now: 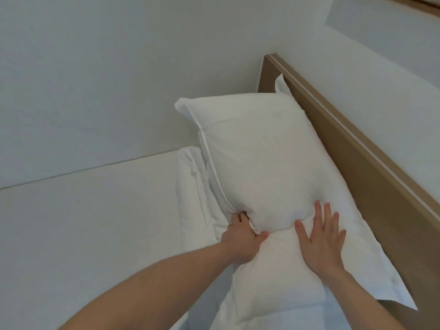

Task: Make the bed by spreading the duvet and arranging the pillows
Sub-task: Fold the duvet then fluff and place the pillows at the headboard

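Note:
Two white pillows lie along the wooden headboard (357, 158). The far pillow (252, 158) leans up in the corner, its near end overlapping the near pillow (281, 277), which lies flat. My left hand (242, 236) grips the far pillow's near left corner, fingers curled into the fabric. My right hand (321, 236) rests flat with fingers spread on the near pillow, fingertips touching the far pillow's lower edge. The white duvet (71, 234) is spread smooth over the bed at left, with its folded top edge (192, 186) bunched beside the pillows.
A plain white wall (107, 79) runs along the far side of the bed and meets the headboard in the corner. A wooden strip (419, 1) shows at the top right.

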The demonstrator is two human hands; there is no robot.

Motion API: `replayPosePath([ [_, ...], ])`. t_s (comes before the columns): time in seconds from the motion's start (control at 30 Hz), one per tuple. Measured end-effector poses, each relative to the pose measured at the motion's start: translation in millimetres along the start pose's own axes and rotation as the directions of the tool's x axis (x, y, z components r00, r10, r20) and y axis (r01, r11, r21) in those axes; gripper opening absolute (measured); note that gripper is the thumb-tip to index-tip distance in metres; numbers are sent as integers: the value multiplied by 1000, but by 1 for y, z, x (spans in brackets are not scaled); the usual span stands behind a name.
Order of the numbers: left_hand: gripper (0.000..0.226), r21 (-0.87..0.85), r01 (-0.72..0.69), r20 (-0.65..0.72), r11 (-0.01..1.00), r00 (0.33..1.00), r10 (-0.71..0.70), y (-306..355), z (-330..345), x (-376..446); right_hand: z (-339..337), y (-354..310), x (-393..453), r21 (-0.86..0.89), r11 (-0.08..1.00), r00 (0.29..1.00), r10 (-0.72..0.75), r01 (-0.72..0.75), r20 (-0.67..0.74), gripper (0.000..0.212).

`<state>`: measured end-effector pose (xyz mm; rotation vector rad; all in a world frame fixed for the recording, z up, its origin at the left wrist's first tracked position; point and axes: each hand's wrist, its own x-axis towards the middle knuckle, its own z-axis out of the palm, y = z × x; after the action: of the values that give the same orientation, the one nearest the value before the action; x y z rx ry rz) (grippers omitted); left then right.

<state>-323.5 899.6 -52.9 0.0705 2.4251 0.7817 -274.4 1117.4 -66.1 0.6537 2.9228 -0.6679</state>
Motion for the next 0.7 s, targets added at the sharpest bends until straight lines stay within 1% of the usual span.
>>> replayPosePath([
  [0.03, 109, 26, 9, 12, 1000, 1000, -9, -5, 3, 9, 11, 2, 3, -6, 1000, 1000, -2, 2, -2, 77],
  [0.1, 108, 51, 32, 32, 998, 999, -34, -6, 5, 16, 22, 3, 8, 4, 1000, 1000, 13, -13, 4, 77],
  [0.17, 110, 8, 30, 59, 1000, 998, -30, -4, -5, 2, 24, 7, 4, 33, 999, 1000, 9, -10, 21, 77],
  [0.2, 101, -37, 3, 47, 999, 999, -1, -7, -14, -10, 23, 11, 1, 48, 999, 1000, -1, 0, 19, 77],
  [0.23, 83, -76, -38, 13, 996, 999, 39, -12, -26, -22, 21, 14, -3, 60, 998, 1000, -5, 4, 22, 78],
  [0.27, 64, -97, -87, -52, 991, 995, 82, -18, -40, -33, 19, 18, -8, 72, 997, 1000, 0, -2, 28, 78],
  [0.3, 51, -109, -126, -137, 986, 984, 110, -22, -57, -41, 17, 21, -11, 81, 997, 999, 8, -11, 32, 78],
  [0.33, 47, -103, -161, -240, 981, 962, 133, -23, -75, -43, 18, 22, -15, 82, 996, 999, 17, -20, 32, 78],
  [0.37, 48, -81, -218, -352, 973, 919, 176, -19, -92, -39, 19, 22, -16, 80, 996, 999, 25, -27, 30, 78],
  [0.4, 52, -42, -295, -454, 955, 857, 245, -10, -109, -29, 21, 20, -17, 77, 997, 999, 30, -32, 26, 79],
  [0.43, 60, 8, -370, -515, 929, 795, 321, 5, -125, -17, 22, 18, -16, 75, 997, 999, 32, -34, 22, 81],
  [0.47, 71, 68, -407, -515, 911, 768, 382, 24, -137, 0, 22, 17, -15, 71, 997, 999, 34, -35, 17, 82],
  [0.5, 85, 146, -399, -458, 905, 784, 420, 43, -144, 19, 22, 16, -15, 64, 997, 999, 34, -35, 11, 82],
  [0.53, 101, 239, -354, -369, 904, 828, 422, 60, -147, 38, 23, 16, -16, 56, 998, 999, 35, -36, 4, 83],
  [0.6, 129, 394, -237, -220, 888, 914, 342, 80, -140, 72, 23, 15, -18, 39, 998, 998, 49, -47, -33, 83],
  [0.63, 138, 425, -193, -182, 884, 939, 292, 82, -136, 85, 24, 14, -18, 30, 998, 997, 55, -53, -62, 84],
  [0.7, 148, 432, -122, -137, 894, 970, 198, 82, -131, 107, 25, 10, -16, 21, 998, 992, 65, -63, -111, 85],
])
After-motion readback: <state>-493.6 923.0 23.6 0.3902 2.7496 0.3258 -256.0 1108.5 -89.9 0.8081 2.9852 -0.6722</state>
